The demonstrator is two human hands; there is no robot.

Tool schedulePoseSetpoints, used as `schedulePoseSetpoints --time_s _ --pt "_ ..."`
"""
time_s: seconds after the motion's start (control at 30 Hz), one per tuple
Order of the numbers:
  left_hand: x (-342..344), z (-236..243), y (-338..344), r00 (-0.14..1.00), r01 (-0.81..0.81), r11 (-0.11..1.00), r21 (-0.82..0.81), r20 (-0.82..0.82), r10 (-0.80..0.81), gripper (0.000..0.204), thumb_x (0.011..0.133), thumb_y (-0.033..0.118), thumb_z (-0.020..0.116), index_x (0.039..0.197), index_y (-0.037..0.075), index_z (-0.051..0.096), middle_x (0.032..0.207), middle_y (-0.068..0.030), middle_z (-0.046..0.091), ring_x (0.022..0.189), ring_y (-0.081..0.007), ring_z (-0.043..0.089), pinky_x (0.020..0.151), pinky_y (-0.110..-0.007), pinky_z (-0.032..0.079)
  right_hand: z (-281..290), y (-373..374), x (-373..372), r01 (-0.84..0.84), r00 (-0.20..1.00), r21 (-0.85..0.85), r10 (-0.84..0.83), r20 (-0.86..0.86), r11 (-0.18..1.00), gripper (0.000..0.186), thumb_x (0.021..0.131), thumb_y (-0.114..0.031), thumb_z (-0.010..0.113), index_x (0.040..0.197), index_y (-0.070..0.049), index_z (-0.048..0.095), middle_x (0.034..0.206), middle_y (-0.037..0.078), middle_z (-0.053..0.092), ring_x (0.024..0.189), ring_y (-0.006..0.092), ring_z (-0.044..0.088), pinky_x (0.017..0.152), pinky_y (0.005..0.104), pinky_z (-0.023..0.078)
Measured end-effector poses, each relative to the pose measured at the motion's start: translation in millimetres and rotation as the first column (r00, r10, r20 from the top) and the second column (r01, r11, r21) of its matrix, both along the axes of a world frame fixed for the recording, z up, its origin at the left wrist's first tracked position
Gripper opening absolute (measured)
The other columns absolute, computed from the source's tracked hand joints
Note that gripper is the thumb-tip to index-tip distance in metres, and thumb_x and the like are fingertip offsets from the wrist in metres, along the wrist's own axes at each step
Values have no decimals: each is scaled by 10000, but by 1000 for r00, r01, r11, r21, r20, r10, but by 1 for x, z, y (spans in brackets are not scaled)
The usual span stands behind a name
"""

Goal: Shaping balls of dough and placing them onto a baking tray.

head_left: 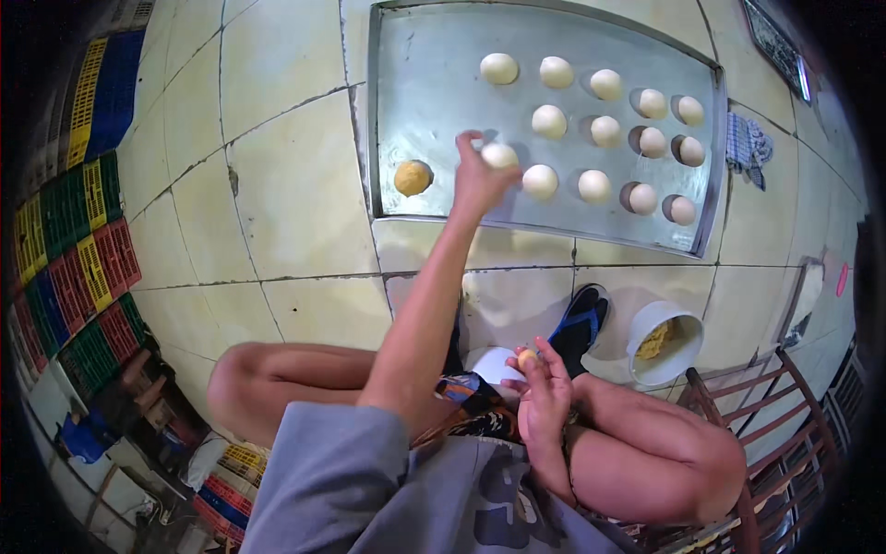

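Note:
My left hand (482, 178) reaches over the large metal tray (417, 78), its fingers around a white dough ball (500, 156). Several more white dough balls (604, 130) sit in rows on the tray. A yellow-brown ball (412, 178) lies near the tray's left end. Low in front of me, my right hand (544, 388) holds a small yellow lump (527, 359) in curled fingers. A white container (492, 362) is partly hidden behind it. A white bucket (685, 354) holding yellow filling (652, 343) stands beside my right leg.
Stacked plastic crates (83, 268) line the left side. A checked cloth (744, 146) lies right of the tray on the tiled floor (277, 194). Dark flip-flops (581, 323) lie near my legs, and a wooden rack (757, 397) stands at lower right.

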State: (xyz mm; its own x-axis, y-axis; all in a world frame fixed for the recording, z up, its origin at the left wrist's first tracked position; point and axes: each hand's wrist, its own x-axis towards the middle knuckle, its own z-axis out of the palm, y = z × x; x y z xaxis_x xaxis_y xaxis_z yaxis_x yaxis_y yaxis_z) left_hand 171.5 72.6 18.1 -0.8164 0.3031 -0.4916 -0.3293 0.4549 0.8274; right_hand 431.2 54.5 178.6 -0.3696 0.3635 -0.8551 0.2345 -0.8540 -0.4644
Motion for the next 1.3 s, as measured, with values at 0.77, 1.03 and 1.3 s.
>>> schedulePoseSetpoints --time_s 0.77,1.03,1.3 --pt "80 155 -69 731 -451 622 641 664 -154 519 1001 420 408 1299 0 473 1190 -215 586 1066 -280 608 924 -372 510 14 47 -45 141 893 277 -2 -450 950 389 965 -84 564 1330 17 475 1155 184 646 1013 263 659 825 299 573" --pt "95 166 -62 766 -444 596 669 629 -135 462 1029 404 363 1281 30 467 1177 -168 577 1066 -239 576 955 -354 472 12 57 -54 128 860 506 159 -485 853 385 930 -7 578 1307 33 508 1184 176 642 1035 252 652 882 288 550" --pt "108 175 -49 774 -455 593 664 624 -104 438 1042 406 335 1280 56 448 1184 -113 545 1103 -176 527 975 -319 423 14 69 -66 22 863 1000 505 -23 9 285 865 80 596 1148 70 626 1225 183 630 1064 234 643 928 279 522"
